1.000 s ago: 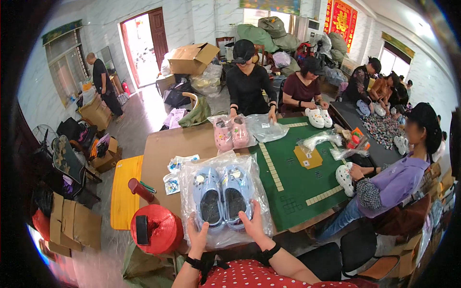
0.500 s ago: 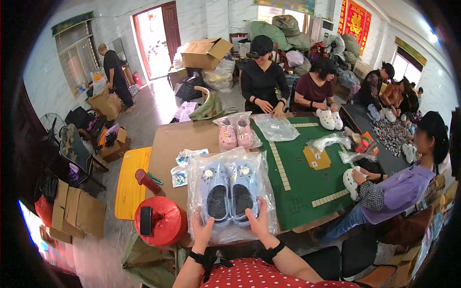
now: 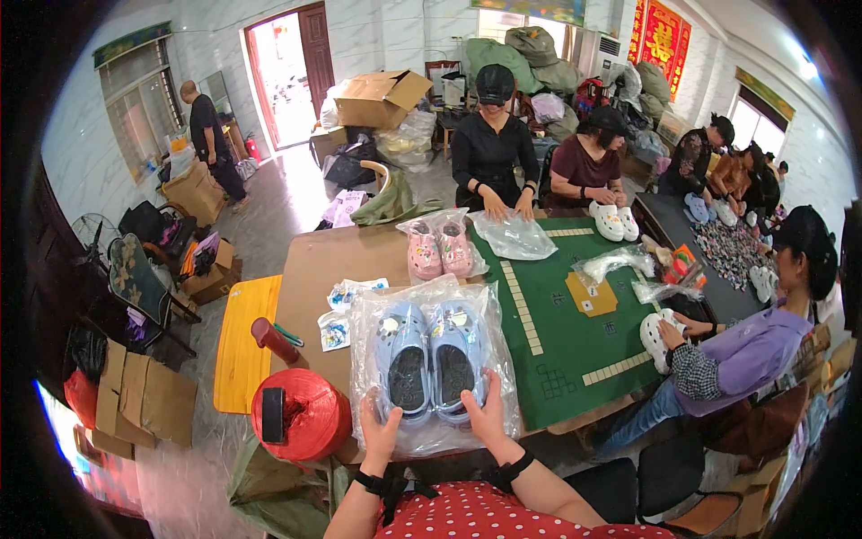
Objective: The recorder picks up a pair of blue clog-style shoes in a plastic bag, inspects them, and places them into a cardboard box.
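Blue clogs (image 3: 438,364), 1 pr., w/ dk. insoles & charms on uppers, laid side by side, toes turned away from wearer, heels toward; in or on clear bag (image 3: 502,359) (which, can't be told), placed at near edge of brown table (image 3: 310,269). Heels are set betw. the two hands: L hand (image 3: 377,433) placed at L heel, thumb laid at its back edge, fingers along outer side; R hand (image 3: 486,418) placed likewise at R heel. On each, thumb is spread apart from fingers w/ heel edge betw.; whether it's firmly clamped can't be told, fingers being partly hidden. Just beyond: pink clogs (image 3: 425,256), 1 pr., in clear wrap. To L: sm. white-&-blue packets (image 3: 335,331); dk. red cylinder (image 3: 274,340); red twine roll (image 3: 323,413), lg., w/ black oblong (image 3: 274,415) on top; yellow board (image 3: 244,346) at table's L side. To R: green mat (image 3: 557,377); white clogs (image 3: 608,222), 1 pr., set before person in maroon (image 3: 584,166). Loose plastic bag (image 3: 516,238) is touched by person in black (image 3: 489,148). White clog (image 3: 653,340) is held by person in purple (image 3: 750,359), far R.
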`<state>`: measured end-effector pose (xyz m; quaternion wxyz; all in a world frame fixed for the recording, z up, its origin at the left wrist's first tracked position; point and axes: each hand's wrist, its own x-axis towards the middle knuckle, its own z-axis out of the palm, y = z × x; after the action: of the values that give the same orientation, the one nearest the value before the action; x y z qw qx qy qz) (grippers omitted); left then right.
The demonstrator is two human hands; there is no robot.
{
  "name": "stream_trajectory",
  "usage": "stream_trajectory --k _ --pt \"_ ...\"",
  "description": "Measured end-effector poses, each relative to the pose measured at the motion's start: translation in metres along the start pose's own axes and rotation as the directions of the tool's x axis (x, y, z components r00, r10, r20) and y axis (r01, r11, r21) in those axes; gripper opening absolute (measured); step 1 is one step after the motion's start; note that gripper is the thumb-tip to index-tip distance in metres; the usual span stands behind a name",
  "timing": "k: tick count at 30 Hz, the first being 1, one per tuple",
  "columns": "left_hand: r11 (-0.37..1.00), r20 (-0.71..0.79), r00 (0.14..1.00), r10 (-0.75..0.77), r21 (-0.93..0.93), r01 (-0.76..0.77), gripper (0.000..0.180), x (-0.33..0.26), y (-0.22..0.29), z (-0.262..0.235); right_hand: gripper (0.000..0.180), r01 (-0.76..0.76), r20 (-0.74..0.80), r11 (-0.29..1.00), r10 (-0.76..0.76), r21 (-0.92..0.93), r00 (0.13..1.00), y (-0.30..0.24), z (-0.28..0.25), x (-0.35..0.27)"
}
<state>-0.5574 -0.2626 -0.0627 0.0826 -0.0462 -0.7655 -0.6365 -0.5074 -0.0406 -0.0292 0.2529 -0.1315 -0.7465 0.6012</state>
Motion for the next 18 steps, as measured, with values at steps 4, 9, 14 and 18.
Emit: stream_trajectory --k 4,9,14,18 --pt "1.000 -0.008 1.000 0.018 -0.001 -0.018 0.065 0.000 -0.001 -0.001 0.068 -0.003 0.013 1.000 0.003 0.008 1.000 0.002 0.000 0.000" --pt "0.999 -0.012 1.000 0.014 0.036 -0.014 0.064 -0.002 0.013 -0.001 0.069 -0.036 0.019 0.999 0.036 0.036 0.999 -0.001 0.001 -0.001" --pt "0.997 -0.009 0.999 0.037 0.073 -0.037 0.066 -0.001 0.004 -0.004 0.070 -0.040 0.014 0.998 0.039 0.038 0.999 -0.005 0.003 -0.001" --pt "0.991 0.003 0.998 0.060 0.119 -0.060 0.069 0.002 0.009 -0.003 0.071 -0.084 0.039 0.996 0.083 0.018 0.996 0.000 0.002 -0.001"
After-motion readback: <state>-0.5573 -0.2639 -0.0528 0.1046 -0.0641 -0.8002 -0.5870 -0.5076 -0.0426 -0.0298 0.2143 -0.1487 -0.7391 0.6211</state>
